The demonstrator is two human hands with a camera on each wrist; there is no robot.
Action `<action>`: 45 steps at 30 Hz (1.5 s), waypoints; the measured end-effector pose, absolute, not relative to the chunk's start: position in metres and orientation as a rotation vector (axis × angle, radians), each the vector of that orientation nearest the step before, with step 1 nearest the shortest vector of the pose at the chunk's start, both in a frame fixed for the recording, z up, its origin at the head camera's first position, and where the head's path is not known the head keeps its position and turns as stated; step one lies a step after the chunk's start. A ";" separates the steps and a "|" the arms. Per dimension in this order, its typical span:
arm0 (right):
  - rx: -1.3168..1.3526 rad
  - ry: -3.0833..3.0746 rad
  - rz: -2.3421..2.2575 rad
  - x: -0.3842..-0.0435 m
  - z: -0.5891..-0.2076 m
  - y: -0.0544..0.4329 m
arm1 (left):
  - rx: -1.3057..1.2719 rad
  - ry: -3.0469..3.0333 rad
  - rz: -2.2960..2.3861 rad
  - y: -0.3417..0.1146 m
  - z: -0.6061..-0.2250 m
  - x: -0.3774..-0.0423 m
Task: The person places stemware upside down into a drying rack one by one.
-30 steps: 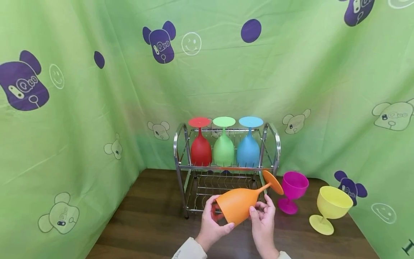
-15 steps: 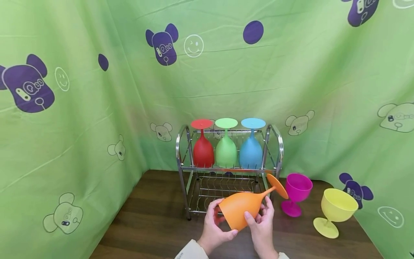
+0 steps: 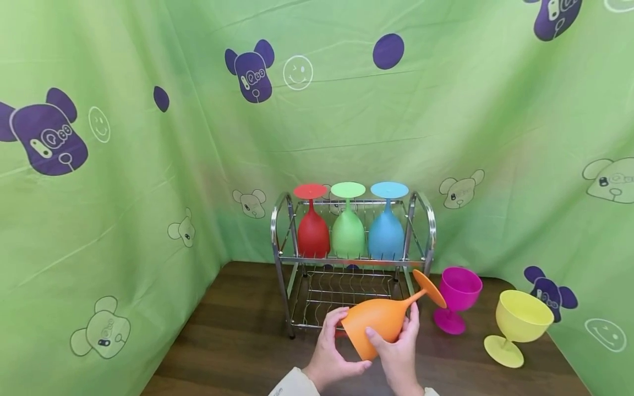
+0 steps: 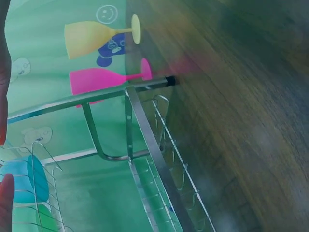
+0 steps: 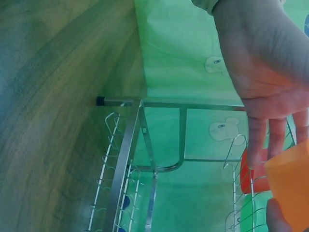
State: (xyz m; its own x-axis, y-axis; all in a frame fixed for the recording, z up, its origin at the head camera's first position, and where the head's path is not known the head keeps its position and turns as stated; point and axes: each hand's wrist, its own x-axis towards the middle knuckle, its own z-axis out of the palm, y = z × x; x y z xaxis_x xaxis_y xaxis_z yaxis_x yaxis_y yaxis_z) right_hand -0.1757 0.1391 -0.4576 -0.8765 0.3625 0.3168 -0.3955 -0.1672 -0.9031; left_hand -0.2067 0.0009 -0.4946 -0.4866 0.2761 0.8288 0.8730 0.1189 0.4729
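Note:
An orange goblet is held tilted in front of the rack, mouth to the lower left and foot to the upper right. The left hand grips it at the rim, thumb below and fingers on the far side. Around the bowl near the stem, the right hand holds it with the thumb on the near side. In the right wrist view part of the orange goblet shows at the right edge, with fingers reaching toward its rim. Only bits of fingers enter the left wrist view.
Behind stands a two-tier chrome rack, with red, green and blue goblets upside down on top. To its right, a magenta goblet and a yellow goblet stand upright on the wooden table. Patterned green cloth surrounds it.
The orange goblet and both hands have shifted slightly down and right in the head view, which has itself moved a little. The right thumb now lies farther over the bowl.

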 end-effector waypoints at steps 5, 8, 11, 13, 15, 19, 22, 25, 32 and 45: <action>-0.003 -1.634 2.065 -0.175 -0.460 0.138 | -1.120 -1.907 -1.323 -0.003 -0.496 -0.207; -0.019 -1.613 2.077 -0.174 -0.461 0.138 | -1.128 -1.927 -1.296 -0.005 -0.496 -0.208; -0.020 -1.598 2.071 -0.175 -0.462 0.137 | -1.137 -1.933 -1.277 -0.010 -0.495 -0.212; -0.023 -1.596 2.062 -0.176 -0.463 0.137 | -1.137 -1.920 -1.291 -0.014 -0.495 -0.216; -0.026 -1.597 2.052 -0.177 -0.465 0.138 | -1.105 -1.892 -1.332 -0.018 -0.495 -0.220; -0.039 -1.613 2.027 -0.178 -0.471 0.138 | -0.911 -1.811 -1.399 -0.029 -0.488 -0.230; -0.045 -1.622 2.011 -0.179 -0.475 0.139 | -0.701 -1.784 -1.425 -0.037 -0.480 -0.236; -0.051 -1.622 2.004 -0.180 -0.478 0.140 | -0.534 -1.801 -1.431 -0.045 -0.474 -0.240; -0.020 -1.649 1.976 -0.184 -0.483 0.142 | -0.228 -1.865 -1.300 -0.055 -0.471 -0.247; 0.018 -1.783 1.721 -0.194 -0.510 0.147 | 0.060 -2.001 -1.384 -0.085 -0.471 -0.264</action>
